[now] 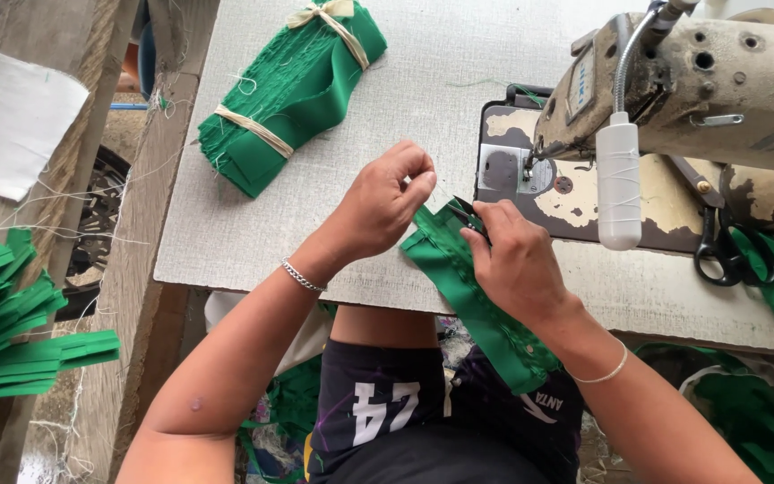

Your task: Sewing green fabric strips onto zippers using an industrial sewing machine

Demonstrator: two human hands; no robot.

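Far left of the frame there's a stack of loose green strips (11,332), and up top a tied bundle of green fabric (293,85) sits on the grey bench (226,224). Around the centre, the left hand (378,202) has its fingers pinched shut, on what looks like a thread, just beside the green fabric strip (472,305), while the right hand (517,260) presses that strip with fingers closed around small snips (468,208). Upper right is a worn sewing machine (718,90), with black scissors (718,251) below it.
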